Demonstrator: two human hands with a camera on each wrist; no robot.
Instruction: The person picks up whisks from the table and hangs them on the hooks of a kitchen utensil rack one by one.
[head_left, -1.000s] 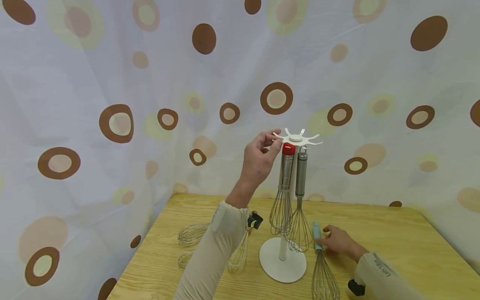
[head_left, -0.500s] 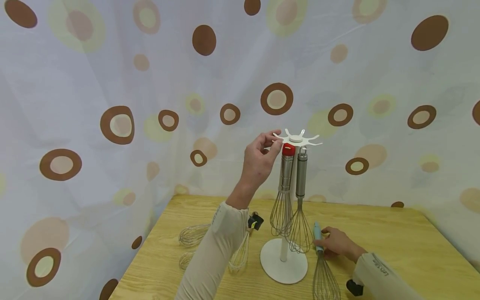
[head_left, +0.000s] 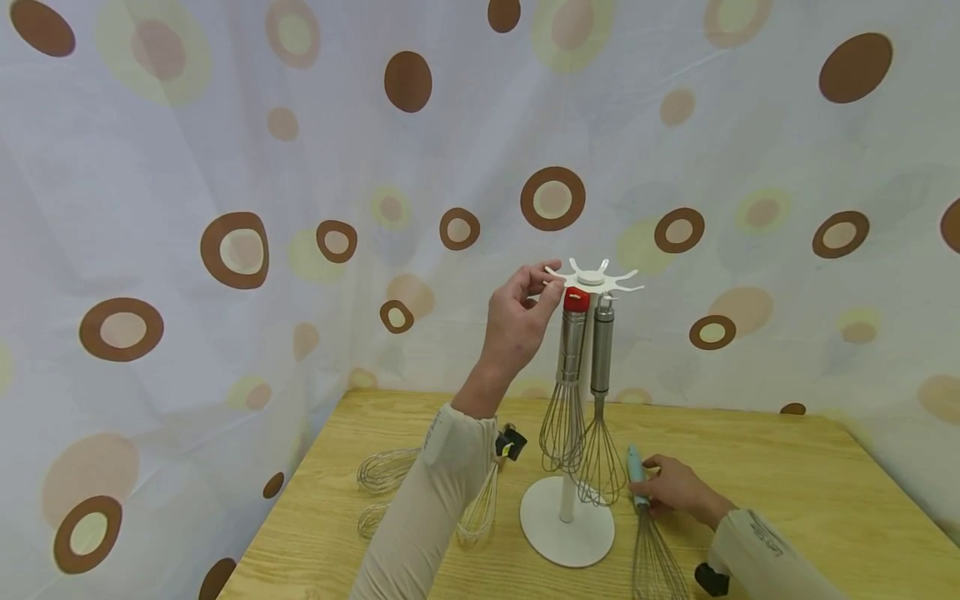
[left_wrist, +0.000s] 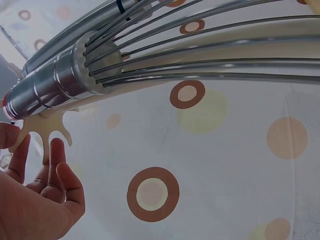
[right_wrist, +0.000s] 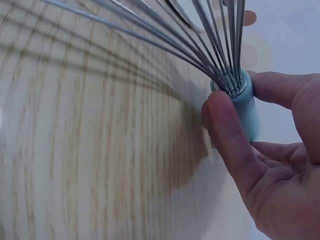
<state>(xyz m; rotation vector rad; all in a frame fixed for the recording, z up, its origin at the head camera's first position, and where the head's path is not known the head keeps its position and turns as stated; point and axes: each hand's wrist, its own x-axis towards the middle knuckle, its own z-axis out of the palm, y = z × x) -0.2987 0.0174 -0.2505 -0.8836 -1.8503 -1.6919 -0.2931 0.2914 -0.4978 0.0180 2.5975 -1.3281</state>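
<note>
At the top of a white hanging stand (head_left: 590, 277), my left hand (head_left: 517, 312) pinches one of the flat prongs between thumb and fingers. Two whisks hang from the prongs: a steel whisk with a red end cap (head_left: 576, 300) and a slimmer steel whisk (head_left: 602, 354) beside it. Lower right, my right hand (head_left: 678, 487) holds a whisk with a light blue handle (head_left: 636, 475), thumb and fingers on either side of the handle. In the right wrist view the grip is at the handle's wire end (right_wrist: 245, 100), close to the table.
The stand's round white base (head_left: 566, 542) rests on the wooden table (head_left: 787, 500). More whisks (head_left: 386, 469) lie at the left, partly hidden by my left sleeve. A spotted curtain (head_left: 480, 125) hangs behind and to the left of the table.
The blue-handled whisk has turned slightly in my right hand, its wires shifting a little to the right. My left hand keeps its place on the prong.
</note>
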